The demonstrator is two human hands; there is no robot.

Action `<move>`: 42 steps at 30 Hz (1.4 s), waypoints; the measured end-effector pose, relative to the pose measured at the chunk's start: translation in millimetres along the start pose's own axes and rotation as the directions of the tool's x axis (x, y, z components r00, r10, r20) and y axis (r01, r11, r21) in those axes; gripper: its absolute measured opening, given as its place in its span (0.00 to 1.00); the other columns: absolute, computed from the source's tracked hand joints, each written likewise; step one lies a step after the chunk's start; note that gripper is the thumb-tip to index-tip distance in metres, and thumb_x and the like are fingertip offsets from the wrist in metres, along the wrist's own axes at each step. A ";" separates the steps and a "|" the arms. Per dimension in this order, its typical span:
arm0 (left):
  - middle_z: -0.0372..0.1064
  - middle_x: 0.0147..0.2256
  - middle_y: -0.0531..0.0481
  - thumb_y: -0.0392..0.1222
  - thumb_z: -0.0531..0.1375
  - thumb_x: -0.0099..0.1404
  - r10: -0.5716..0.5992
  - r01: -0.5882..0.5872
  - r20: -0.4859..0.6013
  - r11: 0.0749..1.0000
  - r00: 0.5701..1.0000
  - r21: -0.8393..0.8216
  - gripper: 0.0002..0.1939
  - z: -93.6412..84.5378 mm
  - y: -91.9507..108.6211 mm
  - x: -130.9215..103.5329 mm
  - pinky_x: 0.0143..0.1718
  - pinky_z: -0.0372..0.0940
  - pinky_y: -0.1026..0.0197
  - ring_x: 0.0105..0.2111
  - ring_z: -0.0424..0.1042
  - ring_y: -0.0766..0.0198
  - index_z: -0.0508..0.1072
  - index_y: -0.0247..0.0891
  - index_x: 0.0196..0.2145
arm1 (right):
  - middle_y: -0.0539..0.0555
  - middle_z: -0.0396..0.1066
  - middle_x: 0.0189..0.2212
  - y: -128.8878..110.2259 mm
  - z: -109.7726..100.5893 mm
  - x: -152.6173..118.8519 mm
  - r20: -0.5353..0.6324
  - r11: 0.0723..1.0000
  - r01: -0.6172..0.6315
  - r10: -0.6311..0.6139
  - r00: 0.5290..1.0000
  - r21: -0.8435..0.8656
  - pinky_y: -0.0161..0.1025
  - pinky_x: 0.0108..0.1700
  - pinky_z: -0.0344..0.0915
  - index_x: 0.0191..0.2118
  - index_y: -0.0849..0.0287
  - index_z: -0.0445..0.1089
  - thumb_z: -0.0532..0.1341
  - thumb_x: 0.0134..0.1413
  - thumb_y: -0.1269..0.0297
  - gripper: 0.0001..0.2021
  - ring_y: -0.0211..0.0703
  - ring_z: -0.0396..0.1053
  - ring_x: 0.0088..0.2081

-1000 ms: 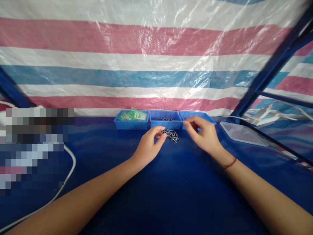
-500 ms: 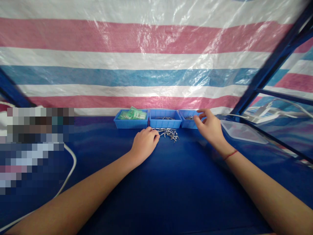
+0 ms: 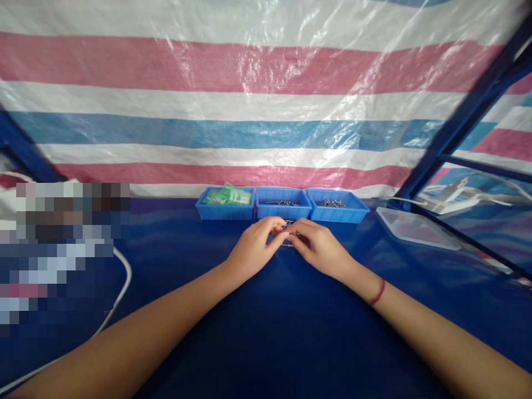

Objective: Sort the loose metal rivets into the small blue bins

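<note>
My left hand [image 3: 254,247] and my right hand [image 3: 323,247] meet at the middle of the blue table, fingertips touching or nearly so. Both hands are closed, thumbs and fingers drawn together; what they pinch is too small and covered to make out. Beneath them lies a pile of thin silvery metal pins [image 3: 286,245], resembling blind rivets, mostly hidden by my fingers. Just behind stand three blue bins: the left bin [image 3: 226,213] holds green-tinted bags, the middle bin [image 3: 284,213] some metal pins, the right bin [image 3: 339,215] more small metal parts.
A clear plastic lid [image 3: 418,228] lies on the table at the right, near a white power strip [image 3: 451,195] and a blue metal frame [image 3: 449,133]. A white cable [image 3: 127,271] curves along the left. Striped sheeting [image 3: 266,66] hangs behind.
My right hand has left the right bin and come left and nearer to meet my left hand over the pile. My left hand has shifted slightly right.
</note>
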State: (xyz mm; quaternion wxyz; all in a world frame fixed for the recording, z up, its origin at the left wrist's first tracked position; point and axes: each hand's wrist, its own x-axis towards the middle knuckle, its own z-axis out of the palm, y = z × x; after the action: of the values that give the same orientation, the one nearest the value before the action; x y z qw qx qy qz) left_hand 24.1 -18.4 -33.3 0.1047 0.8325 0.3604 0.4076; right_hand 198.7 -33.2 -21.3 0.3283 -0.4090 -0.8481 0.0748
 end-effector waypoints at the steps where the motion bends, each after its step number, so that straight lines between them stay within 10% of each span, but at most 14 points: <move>1: 0.72 0.36 0.51 0.40 0.57 0.64 -0.020 0.019 -0.019 0.998 1.000 -0.052 0.07 0.1 -0.6 0.1 0.38 0.64 0.63 0.36 0.71 0.65 0.67 0.39 0.41 | 0.55 0.70 0.34 0.2 0.0 0.2 -0.021 0.999 -0.018 0.019 1.000 0.030 0.37 0.36 0.64 0.36 0.58 0.69 0.53 0.59 0.68 0.08 0.40 0.67 0.33; 18: 0.71 0.31 0.54 0.38 0.57 0.63 -0.048 0.037 -0.070 0.988 0.996 -0.152 0.02 -3.8 -0.9 1.6 0.34 0.63 0.66 0.31 0.69 0.68 0.70 0.38 0.33 | 0.52 0.68 0.29 2.2 3.7 1.1 -0.031 0.986 -0.072 0.078 0.997 0.153 0.35 0.30 0.61 0.33 0.59 0.69 0.57 0.54 0.68 0.04 0.36 0.63 0.27; 26: 0.68 0.33 0.52 0.37 0.54 0.65 -0.028 0.013 -0.125 0.992 0.992 -0.126 0.03 -3.0 -4.2 2.4 0.39 0.62 0.64 0.33 0.68 0.67 0.67 0.38 0.34 | 0.51 0.68 0.27 -0.3 -1.7 1.9 -0.236 0.975 -0.089 0.137 0.962 0.203 0.35 0.28 0.60 0.31 0.59 0.67 0.58 0.53 0.66 0.03 0.36 0.63 0.26; 36: 0.66 0.32 0.51 0.40 0.52 0.67 0.036 -0.041 -0.036 0.989 0.999 -0.144 0.07 -5.2 -2.8 3.4 0.37 0.62 0.64 0.34 0.67 0.66 0.68 0.37 0.34 | 0.50 0.64 0.23 -15.8 -15.4 0.2 -0.284 0.989 0.145 -0.131 0.950 0.030 0.34 0.28 0.59 0.26 0.59 0.64 0.57 0.55 0.68 0.08 0.35 0.60 0.25; 42: 0.70 0.39 0.48 0.39 0.55 0.65 -0.034 0.034 -0.010 0.999 0.999 0.009 0.11 0.8 -4.5 1.2 0.44 0.62 0.56 0.40 0.69 0.61 0.67 0.39 0.46 | 0.51 0.68 0.25 25.0 -35.9 4.5 -0.553 0.985 -0.158 0.096 0.828 -0.067 0.36 0.29 0.61 0.31 0.59 0.69 0.57 0.55 0.61 0.08 0.37 0.63 0.24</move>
State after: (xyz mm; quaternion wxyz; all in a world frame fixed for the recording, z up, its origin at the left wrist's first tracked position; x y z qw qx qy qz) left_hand 22.8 -14.3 -35.2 0.1061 0.8248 0.3768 0.4081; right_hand 234.9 -18.6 -1.2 0.5281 -0.4863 -0.6926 -0.0702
